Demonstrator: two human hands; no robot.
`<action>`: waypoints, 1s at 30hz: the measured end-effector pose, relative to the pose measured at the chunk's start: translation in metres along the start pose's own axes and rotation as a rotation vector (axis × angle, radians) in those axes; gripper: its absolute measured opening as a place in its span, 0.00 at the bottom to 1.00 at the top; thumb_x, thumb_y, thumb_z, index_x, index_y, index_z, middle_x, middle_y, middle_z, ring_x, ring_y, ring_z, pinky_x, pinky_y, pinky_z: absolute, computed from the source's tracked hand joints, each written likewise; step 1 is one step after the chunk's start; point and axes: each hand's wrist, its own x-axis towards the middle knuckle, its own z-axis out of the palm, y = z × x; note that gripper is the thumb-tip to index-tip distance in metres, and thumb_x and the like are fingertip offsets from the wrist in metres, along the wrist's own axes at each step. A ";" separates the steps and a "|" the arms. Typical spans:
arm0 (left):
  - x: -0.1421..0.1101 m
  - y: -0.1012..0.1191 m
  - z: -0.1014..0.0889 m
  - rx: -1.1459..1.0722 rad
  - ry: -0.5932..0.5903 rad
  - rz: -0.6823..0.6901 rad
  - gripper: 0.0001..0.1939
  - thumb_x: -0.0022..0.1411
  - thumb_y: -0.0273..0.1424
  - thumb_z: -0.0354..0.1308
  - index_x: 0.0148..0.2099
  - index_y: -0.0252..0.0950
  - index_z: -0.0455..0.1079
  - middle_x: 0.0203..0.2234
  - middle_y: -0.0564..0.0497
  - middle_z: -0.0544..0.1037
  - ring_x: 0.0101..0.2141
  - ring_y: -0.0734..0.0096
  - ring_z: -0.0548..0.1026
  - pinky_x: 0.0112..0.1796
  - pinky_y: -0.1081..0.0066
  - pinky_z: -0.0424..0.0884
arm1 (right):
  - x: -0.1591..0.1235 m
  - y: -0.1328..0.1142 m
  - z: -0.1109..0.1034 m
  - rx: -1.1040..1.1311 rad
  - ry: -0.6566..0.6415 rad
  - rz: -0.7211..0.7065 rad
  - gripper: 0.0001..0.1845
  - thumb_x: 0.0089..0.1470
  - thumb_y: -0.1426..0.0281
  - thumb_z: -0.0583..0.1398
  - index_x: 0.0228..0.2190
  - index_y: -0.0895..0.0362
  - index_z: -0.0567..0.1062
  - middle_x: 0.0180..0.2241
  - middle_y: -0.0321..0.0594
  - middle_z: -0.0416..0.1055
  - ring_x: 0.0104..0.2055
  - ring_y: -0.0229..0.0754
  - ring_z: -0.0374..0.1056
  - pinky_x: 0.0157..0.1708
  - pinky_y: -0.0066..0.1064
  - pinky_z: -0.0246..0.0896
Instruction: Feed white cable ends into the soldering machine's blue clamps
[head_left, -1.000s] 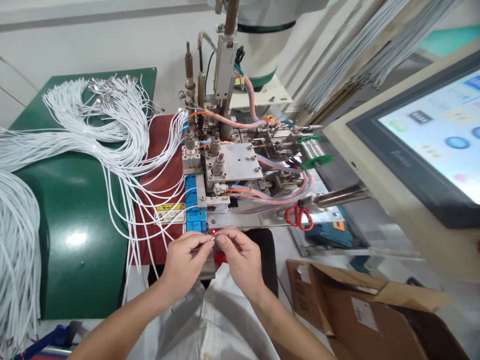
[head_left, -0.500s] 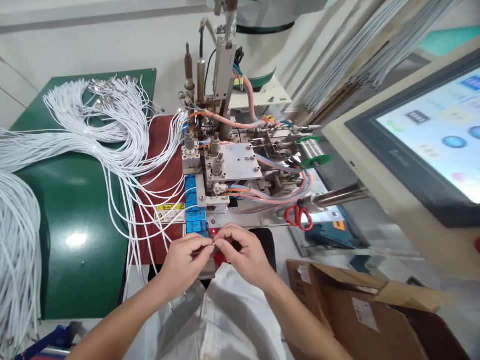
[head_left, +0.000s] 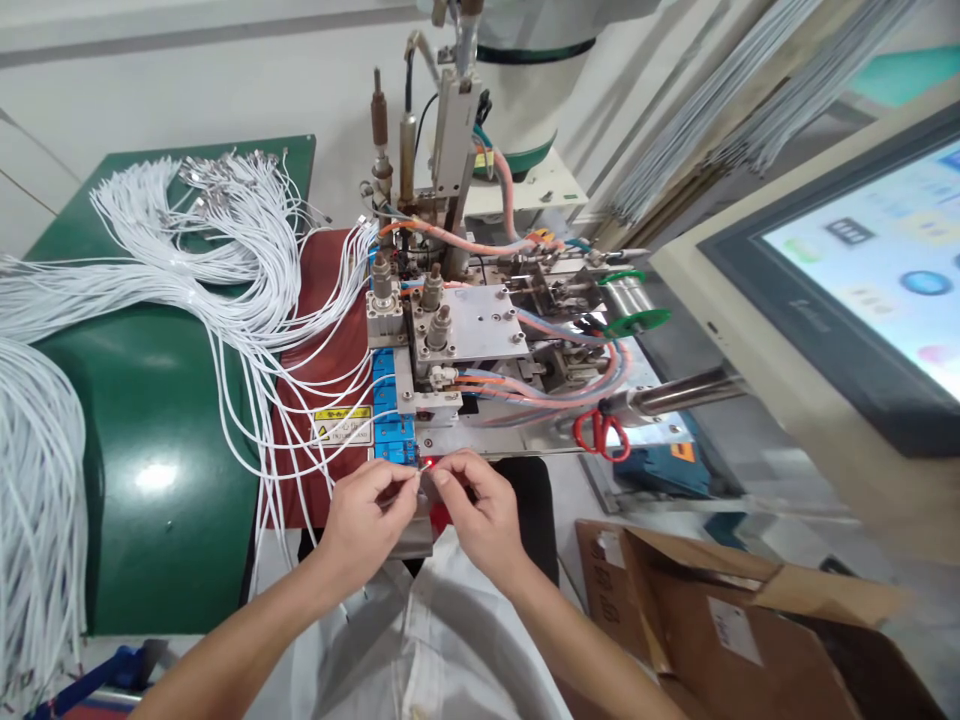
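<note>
My left hand (head_left: 373, 515) is closed in a pinch on the end of a white cable; its stripped-looking tip (head_left: 425, 467) pokes out toward the right. Thumb and forefinger of my right hand (head_left: 480, 505) are pressed together just beside that tip, and whatever sits between them is too small to make out. Both hands are in front of the blue cable holders (head_left: 394, 438) at the machine's near left edge, by a small red light. White cables (head_left: 300, 440) run from the holders over the red-brown mat (head_left: 311, 350).
Bundles of white cable (head_left: 187, 285) lie on the green table (head_left: 169, 550) at left. The machine (head_left: 480, 325) carries a wire spool (head_left: 634, 305) and red-handled scissors (head_left: 601, 435). A touchscreen (head_left: 885, 270) juts in at right above a cardboard box (head_left: 720, 640).
The fingertips, touching half a second ago, are now slightly apart, and the cable tip shows between them. My right hand has shifted a little; the machine and cables look unchanged.
</note>
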 end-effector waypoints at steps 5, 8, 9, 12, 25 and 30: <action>0.000 0.000 -0.001 0.018 -0.013 0.012 0.07 0.56 0.26 0.53 0.32 0.35 0.73 0.24 0.53 0.75 0.26 0.76 0.71 0.28 0.78 0.67 | 0.005 -0.001 -0.002 0.203 -0.007 0.164 0.06 0.48 0.68 0.58 0.26 0.58 0.72 0.25 0.38 0.68 0.27 0.38 0.63 0.28 0.29 0.59; -0.001 -0.001 0.000 0.011 -0.022 0.001 0.07 0.57 0.27 0.53 0.32 0.35 0.73 0.26 0.52 0.76 0.28 0.75 0.72 0.30 0.78 0.67 | 0.007 -0.003 0.001 0.258 -0.011 0.214 0.05 0.46 0.69 0.59 0.23 0.58 0.71 0.23 0.36 0.67 0.25 0.36 0.62 0.26 0.28 0.58; -0.001 -0.001 0.000 0.011 -0.021 -0.005 0.07 0.57 0.27 0.53 0.33 0.36 0.73 0.26 0.52 0.76 0.28 0.75 0.72 0.30 0.77 0.68 | 0.007 -0.003 0.002 0.266 -0.003 0.216 0.05 0.46 0.69 0.59 0.22 0.58 0.71 0.22 0.36 0.67 0.25 0.36 0.62 0.26 0.28 0.58; 0.000 -0.001 0.000 0.021 -0.011 -0.018 0.07 0.57 0.28 0.53 0.33 0.36 0.73 0.26 0.52 0.76 0.28 0.74 0.72 0.30 0.77 0.68 | 0.005 -0.001 0.005 0.256 0.035 0.208 0.05 0.46 0.70 0.59 0.22 0.58 0.71 0.22 0.35 0.67 0.25 0.36 0.62 0.25 0.27 0.58; 0.005 -0.012 -0.018 0.237 -0.140 0.015 0.12 0.60 0.30 0.51 0.45 0.39 0.70 0.35 0.51 0.76 0.34 0.70 0.74 0.37 0.70 0.69 | 0.009 0.012 0.000 -0.244 -0.010 -0.059 0.08 0.52 0.70 0.55 0.24 0.57 0.70 0.24 0.38 0.69 0.27 0.39 0.64 0.28 0.29 0.59; 0.015 -0.024 -0.029 0.350 -0.174 0.102 0.12 0.62 0.26 0.47 0.41 0.39 0.71 0.35 0.50 0.74 0.37 0.69 0.72 0.40 0.68 0.68 | 0.017 0.028 0.006 -0.238 -0.045 0.073 0.09 0.52 0.68 0.54 0.24 0.57 0.70 0.23 0.37 0.68 0.26 0.39 0.63 0.28 0.29 0.58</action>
